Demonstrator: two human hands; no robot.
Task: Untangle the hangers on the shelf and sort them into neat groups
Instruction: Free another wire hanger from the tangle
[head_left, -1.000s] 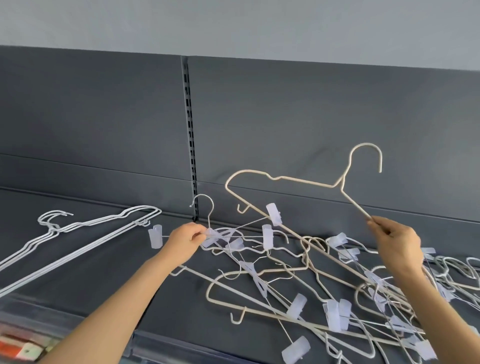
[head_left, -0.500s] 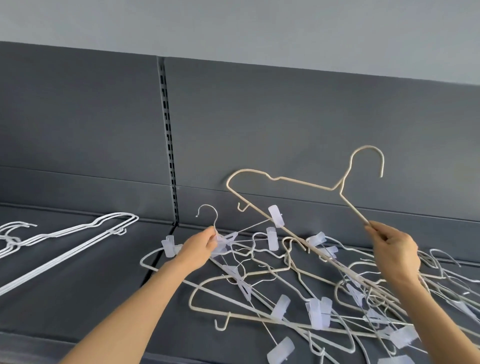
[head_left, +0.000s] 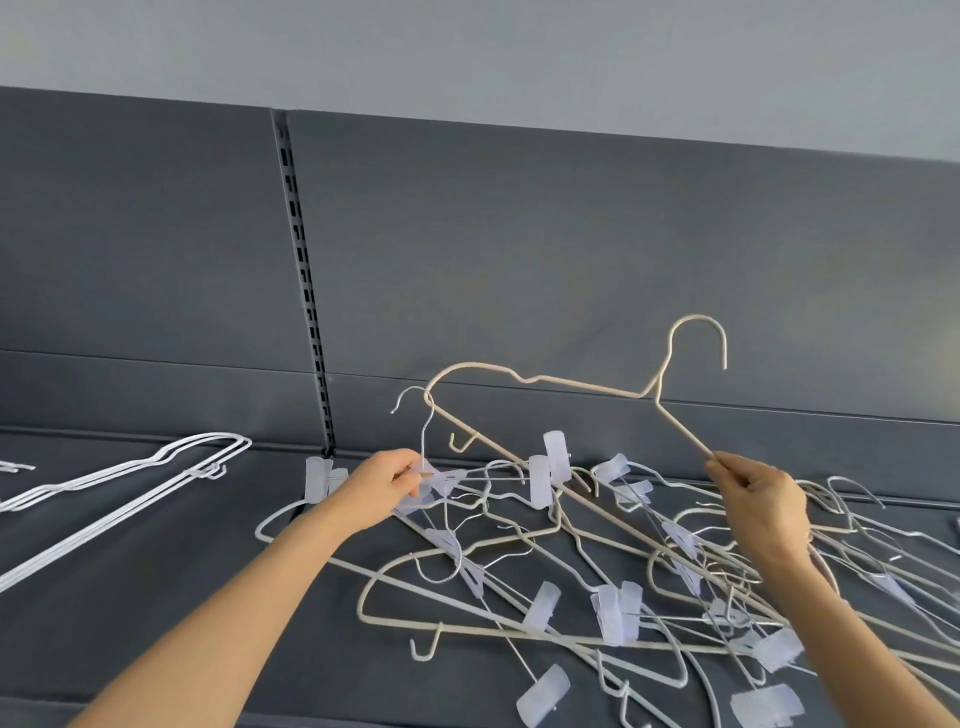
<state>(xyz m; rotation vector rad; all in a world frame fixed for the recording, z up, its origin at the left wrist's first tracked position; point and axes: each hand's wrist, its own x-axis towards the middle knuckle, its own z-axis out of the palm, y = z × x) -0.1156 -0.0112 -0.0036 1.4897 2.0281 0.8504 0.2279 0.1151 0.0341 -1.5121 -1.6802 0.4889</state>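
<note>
The cream hanger (head_left: 582, 386) is the piece I am working on. It is lifted above the heap and tilted, with its hook at the upper right, in front of the back panel (head_left: 519, 260). My right hand (head_left: 758, 499) pinches the end of its right shoulder arm between thumb and fingers, so this hand is closed on the wire. The long lower bar of the hanger runs down to the right into the tangled heap of hangers (head_left: 615, 613), and I cannot tell where it comes free from the others.

My left hand (head_left: 384, 488) is at the left edge of the heap. Its fingers are curled around a clip hanger (head_left: 424, 441) just under the thin metal hook, which stands up and crosses the left shoulder of the cream hanger. One translucent clip (head_left: 318, 480) shows just left of this hand, and two more sit on a bar to its right.

The heap lies on the dark grey shelf (head_left: 156, 623), from the middle to the right edge. It mixes cream hangers, white wire hangers and clip hangers, all crossing each other.

Well apart, at the left on the same shelf, some white hangers (head_left: 234, 440) lie stacked together flat. A slotted upright (head_left: 306, 291) divides the back panel, and above it is a pale grey wall (head_left: 467, 52).
</note>
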